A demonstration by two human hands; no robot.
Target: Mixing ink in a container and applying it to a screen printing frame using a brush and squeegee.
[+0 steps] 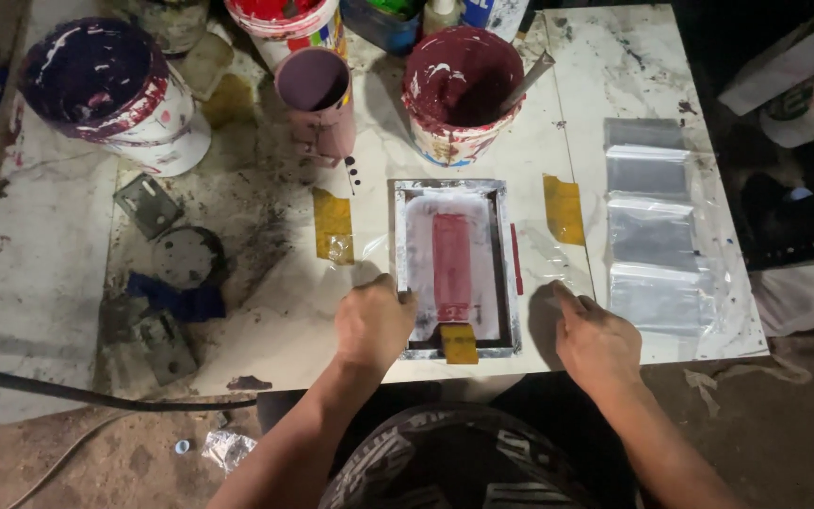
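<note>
Left hand (373, 323) curled, gripping the small screen frame (452, 269) edge to keep it steady; right hand (597, 341) spread flat, pressing clear plastic bag (558, 273) on bench (275, 311).

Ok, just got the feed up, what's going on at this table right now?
A person is working a small screen-printing frame on a marble-patterned table. The left hand grips the frame's lower left edge; the right hand presses flat on a clear plastic sheet lying under the frame. The mesh shows a red ink strip. A row of clear plastic bags lies to the right, and paint buckets stand behind.
</note>
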